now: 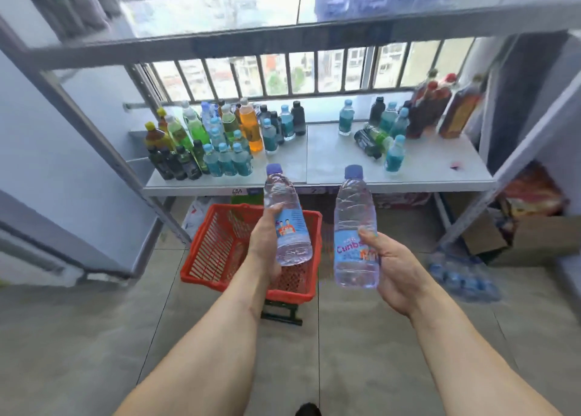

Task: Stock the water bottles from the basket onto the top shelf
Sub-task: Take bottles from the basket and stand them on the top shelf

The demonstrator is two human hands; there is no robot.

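Above the red basket (220,245) (contents unclear), both hands grip water bottles: left hand (267,242), right hand (396,267).

This is looking like a small shop's stock room by a barred window (283,72). Grey metal shelves (314,176) are holding lots of colourful plastic drink bottles (220,138). A red plastic shopping basket (220,245) is sitting on the tiled floor, and wrapped packs of blue-capped water bottles (462,277) are lying nearby.

Clear glossy plastic bottles (355,227), red plastic basket (220,242)
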